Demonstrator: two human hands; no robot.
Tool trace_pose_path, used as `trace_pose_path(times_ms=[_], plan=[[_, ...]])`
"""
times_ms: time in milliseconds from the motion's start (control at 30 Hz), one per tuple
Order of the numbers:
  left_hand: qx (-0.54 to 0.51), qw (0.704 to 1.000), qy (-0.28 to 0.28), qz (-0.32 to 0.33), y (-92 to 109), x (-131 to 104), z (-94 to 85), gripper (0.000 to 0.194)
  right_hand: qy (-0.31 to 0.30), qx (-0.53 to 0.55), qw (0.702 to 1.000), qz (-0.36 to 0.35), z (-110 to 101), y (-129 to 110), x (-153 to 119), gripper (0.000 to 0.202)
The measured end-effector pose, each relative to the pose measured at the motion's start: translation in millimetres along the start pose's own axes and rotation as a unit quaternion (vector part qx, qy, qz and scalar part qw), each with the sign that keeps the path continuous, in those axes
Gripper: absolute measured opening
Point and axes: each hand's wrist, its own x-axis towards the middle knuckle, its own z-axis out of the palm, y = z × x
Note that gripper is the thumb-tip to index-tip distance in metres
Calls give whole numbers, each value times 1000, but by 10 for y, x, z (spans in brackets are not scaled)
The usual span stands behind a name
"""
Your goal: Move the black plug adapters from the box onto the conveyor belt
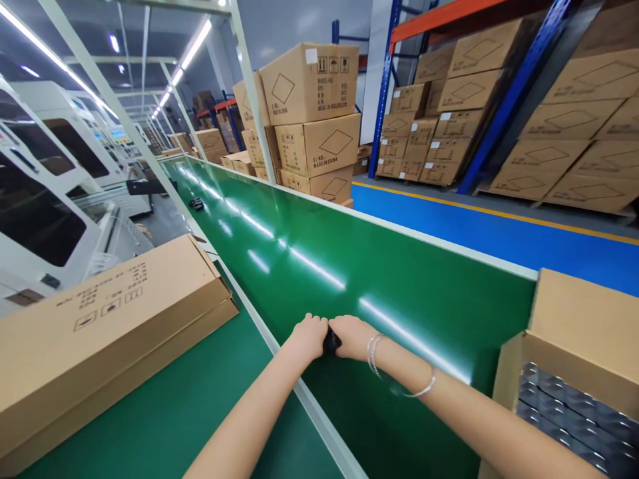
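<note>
Just above the green conveyor belt point(424, 286), my left hand point(310, 334) and my right hand point(352, 336) meet around a small black object point(331, 342). Fingers of both hands are closed on it, and most of it is hidden, so its kind does not show. Two bracelets hang on my right wrist. Farther up the belt, near its left edge, lies another small black item point(196, 204). At the lower right stands an open cardboard box point(514, 372), with rows of dark, shiny plastic pieces point(569, 412) inside.
A flattened or closed carton point(164, 279) lies on the green side table point(200, 399) to the left. Stacked cartons point(319, 143) stand beyond the belt's far rail point(449, 249). White machines point(34, 179) line the left, and a metal post point(252, 86) rises from the far rail.
</note>
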Motion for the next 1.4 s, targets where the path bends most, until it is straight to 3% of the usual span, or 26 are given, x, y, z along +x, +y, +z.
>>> trace_pose_path(times_ms=[167, 233, 300, 367, 433, 500, 600, 700, 800, 867, 900, 1000, 1067, 1267, 1400], plan=[[-73, 997, 33, 18, -148, -349, -42, 72, 48, -20, 998, -29, 95, 14, -223, 52], [-113, 990, 82, -7, -176, -590, -72, 60, 66, -32, 996, -53, 128, -34, -251, 54], [-208, 965, 160, -27, -105, -886, -34, 33, 76, -41, 994, -74, 177, -88, -235, 52], [-332, 917, 220, -4, 58, -1196, 103, 26, 80, -46, 992, -81, 247, -123, -193, 50], [-360, 901, 238, 44, 257, -1457, 326, 27, 82, -44, 993, -71, 329, -130, -150, 49], [-328, 905, 237, 129, 422, -1615, 578, 25, 86, -33, 994, -54, 400, -116, -124, 47], [-227, 919, 260, 189, 528, -1658, 864, 19, 99, 10, 994, -36, 425, -81, -146, 44], [-121, 937, 251, 212, 515, -1601, 953, 15, 127, 92, 987, -25, 329, -47, -289, 45], [-46, 945, 220, 238, 491, -1577, 927, 22, 161, 190, 969, -9, 207, -57, -616, 56], [-18, 947, 211, 241, 495, -1585, 907, 23, 157, 350, 922, 47, 174, -117, -950, 59], [-9, 949, 209, 237, 500, -1591, 901, 21, 137, 477, 862, 98, 176, -167, -1143, 56], [7, 953, 205, 222, 519, -1602, 893, 13, 61, 755, 620, 203, 230, -379, -1738, 50], [11, 953, 207, 220, 527, -1598, 885, 10, 47, 816, 542, 194, 283, -528, -2070, 46], [22, 956, 207, 207, 554, -1597, 845, 11, 21, 886, 446, 126, 503, -678, -2585, 45], [20, 957, 203, 205, 564, -1623, 825, 12, 14, 892, 439, 109, 585, -678, -2682, 47]])
